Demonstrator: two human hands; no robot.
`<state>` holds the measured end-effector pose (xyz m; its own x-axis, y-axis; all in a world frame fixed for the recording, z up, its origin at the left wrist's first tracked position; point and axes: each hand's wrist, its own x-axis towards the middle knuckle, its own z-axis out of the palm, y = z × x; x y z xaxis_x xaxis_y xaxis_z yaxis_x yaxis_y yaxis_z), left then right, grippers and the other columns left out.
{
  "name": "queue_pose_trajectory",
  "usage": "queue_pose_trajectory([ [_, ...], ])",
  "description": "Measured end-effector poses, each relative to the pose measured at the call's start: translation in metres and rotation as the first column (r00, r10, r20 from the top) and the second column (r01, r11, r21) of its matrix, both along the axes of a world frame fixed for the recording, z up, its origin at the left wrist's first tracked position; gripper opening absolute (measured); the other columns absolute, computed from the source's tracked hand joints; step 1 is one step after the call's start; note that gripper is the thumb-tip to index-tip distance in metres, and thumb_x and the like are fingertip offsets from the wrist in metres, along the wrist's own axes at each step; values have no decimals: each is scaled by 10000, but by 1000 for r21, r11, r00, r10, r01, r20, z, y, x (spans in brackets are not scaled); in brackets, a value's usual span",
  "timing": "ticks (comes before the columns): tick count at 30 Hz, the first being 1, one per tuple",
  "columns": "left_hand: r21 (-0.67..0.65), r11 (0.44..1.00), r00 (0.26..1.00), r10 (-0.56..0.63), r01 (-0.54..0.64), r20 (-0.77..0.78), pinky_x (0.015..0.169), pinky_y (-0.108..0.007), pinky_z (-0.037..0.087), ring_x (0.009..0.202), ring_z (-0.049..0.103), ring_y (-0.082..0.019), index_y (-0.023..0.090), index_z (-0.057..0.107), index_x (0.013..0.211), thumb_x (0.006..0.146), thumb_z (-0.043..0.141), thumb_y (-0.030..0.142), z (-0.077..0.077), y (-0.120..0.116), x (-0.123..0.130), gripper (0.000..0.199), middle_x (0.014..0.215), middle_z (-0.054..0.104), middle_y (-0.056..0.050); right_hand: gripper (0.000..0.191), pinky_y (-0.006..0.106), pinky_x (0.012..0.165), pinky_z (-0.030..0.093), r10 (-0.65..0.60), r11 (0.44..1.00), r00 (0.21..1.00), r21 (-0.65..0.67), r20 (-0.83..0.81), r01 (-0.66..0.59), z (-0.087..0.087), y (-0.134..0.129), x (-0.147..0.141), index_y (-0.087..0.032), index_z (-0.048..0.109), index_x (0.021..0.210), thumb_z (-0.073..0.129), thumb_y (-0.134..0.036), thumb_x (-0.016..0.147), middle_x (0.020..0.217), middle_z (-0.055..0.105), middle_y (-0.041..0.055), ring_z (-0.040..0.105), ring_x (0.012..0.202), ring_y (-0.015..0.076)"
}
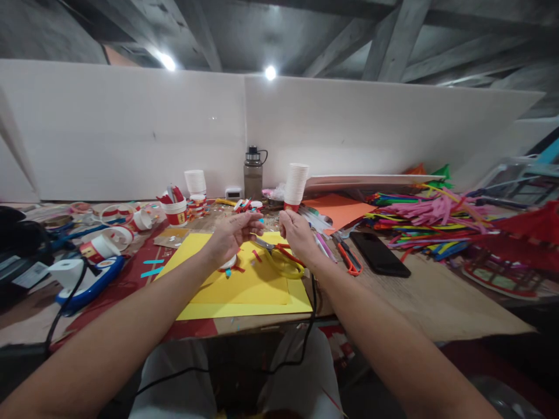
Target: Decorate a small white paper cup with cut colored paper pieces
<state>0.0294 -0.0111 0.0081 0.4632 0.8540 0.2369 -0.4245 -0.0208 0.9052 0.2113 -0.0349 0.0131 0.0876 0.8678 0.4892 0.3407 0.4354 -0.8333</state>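
My left hand (238, 234) is raised over the yellow paper (257, 294), its fingers curled together. A small blue bit shows by its fingertips; I cannot tell whether it is held. Beside it my right hand (299, 234) is closed in a pinch, and what it grips, if anything, is hidden. The two hands are a short gap apart. Below them, scissors (288, 269) with yellow and red handles lie on the paper. A small white paper-cup piece (229, 263) with red and blue strips sits under my left hand, partly covered by it.
A tall stack of paper cups (297, 183) stands behind my right hand, near a dark bottle (253, 177). To the right lie a utility knife (348, 256), a black phone (379, 254) and many coloured pipe cleaners (430, 212). Leftward are a glue gun (89, 279) and cut cups.
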Motion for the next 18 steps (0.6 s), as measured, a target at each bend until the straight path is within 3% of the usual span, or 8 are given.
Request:
queue_pose_trajectory([
  [2, 98, 982, 983, 171, -164, -65, 649, -248, 469, 657, 623, -123, 142, 693, 900, 720, 739, 453, 8, 8, -12, 361, 745, 690, -43, 424, 256, 506, 285, 22, 1000, 998, -18, 51, -21, 0, -1, -2, -221, 363, 550, 424, -443, 905, 482, 380, -50, 358, 482, 102],
  [4, 309, 907, 911, 357, -285, -208, 596, -237, 429, 584, 565, -100, 145, 680, 823, 728, 727, 448, 16, 16, -28, 320, 679, 659, -18, 428, 253, 517, 282, 38, 999, 988, -25, 150, -34, -1, -1, -3, -212, 382, 541, 485, -448, 883, 496, 390, -48, 363, 505, 102],
  [6, 519, 827, 753, 480, -217, -450, 592, -245, 408, 592, 559, -112, 147, 683, 771, 767, 678, 446, 22, 24, -46, 299, 652, 647, -18, 313, 244, 557, 316, 35, 999, 959, -8, 280, -34, -5, 0, -3, -188, 492, 620, 600, -401, 824, 599, 498, -31, 431, 582, 112],
  [8, 602, 792, 561, 547, -106, -621, 591, -251, 393, 608, 567, -129, 157, 697, 762, 765, 658, 409, 24, 29, -61, 254, 653, 657, -20, 181, 242, 619, 360, 32, 999, 911, 11, 412, -40, -10, 2, -4, -172, 590, 793, 684, -324, 766, 766, 592, -1, 498, 691, 130],
  [11, 598, 799, 298, 556, 66, -776, 575, -250, 372, 615, 582, -149, 176, 698, 684, 718, 667, 373, 22, 34, -74, 203, 644, 673, -24, 161, 256, 694, 395, 54, 998, 822, 0, 567, -65, -16, 4, -5, -163, 626, 879, 702, -239, 760, 879, 614, 34, 527, 783, 147],
  [13, 554, 821, 182, 529, 134, -828, 541, -246, 339, 574, 565, -147, 184, 675, 608, 691, 675, 398, 20, 36, -79, 230, 594, 659, -23, 89, 265, 732, 403, 66, 997, 771, -8, 633, -78, -19, 4, -6, -157, 640, 838, 689, -202, 778, 887, 606, 47, 534, 817, 155],
  [18, 474, 853, 60, 473, 216, -879, 511, -249, 285, 528, 528, -138, 189, 662, 570, 664, 665, 488, 19, 34, -80, 313, 575, 652, -33, 72, 317, 833, 410, 61, 998, 708, -25, 704, -62, -23, 4, -10, -157, 684, 843, 692, -215, 800, 938, 613, 82, 552, 928, 203],
])
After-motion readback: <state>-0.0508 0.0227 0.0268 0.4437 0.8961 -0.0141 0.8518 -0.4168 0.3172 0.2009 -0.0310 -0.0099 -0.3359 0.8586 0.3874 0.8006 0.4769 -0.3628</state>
